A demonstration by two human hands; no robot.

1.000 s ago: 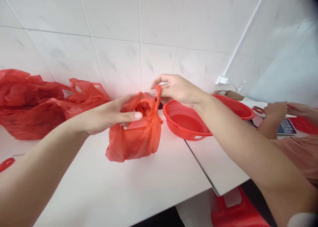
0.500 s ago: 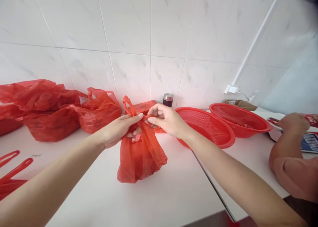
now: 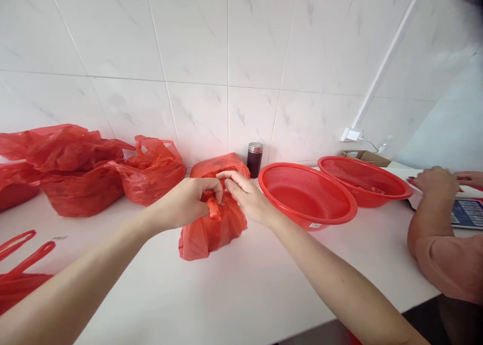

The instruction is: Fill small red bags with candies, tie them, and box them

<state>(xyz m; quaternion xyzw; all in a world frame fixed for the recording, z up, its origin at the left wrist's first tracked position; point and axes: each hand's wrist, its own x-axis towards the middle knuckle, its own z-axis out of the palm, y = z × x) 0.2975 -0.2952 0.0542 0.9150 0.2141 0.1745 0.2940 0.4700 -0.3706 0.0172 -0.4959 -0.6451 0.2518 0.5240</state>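
One bulging red plastic bag [image 3: 213, 237] was located on the white tabletop [image 3: 226, 294], its bunched top pinched by the left hand [image 3: 190, 204]; right hand [image 3: 247, 196] grip couldn't be told. Judged soft, slippery; best held there.

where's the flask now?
Head view, just right of centre: flask by the wall, between a red bag and the nearer basket, beyond the right hand.
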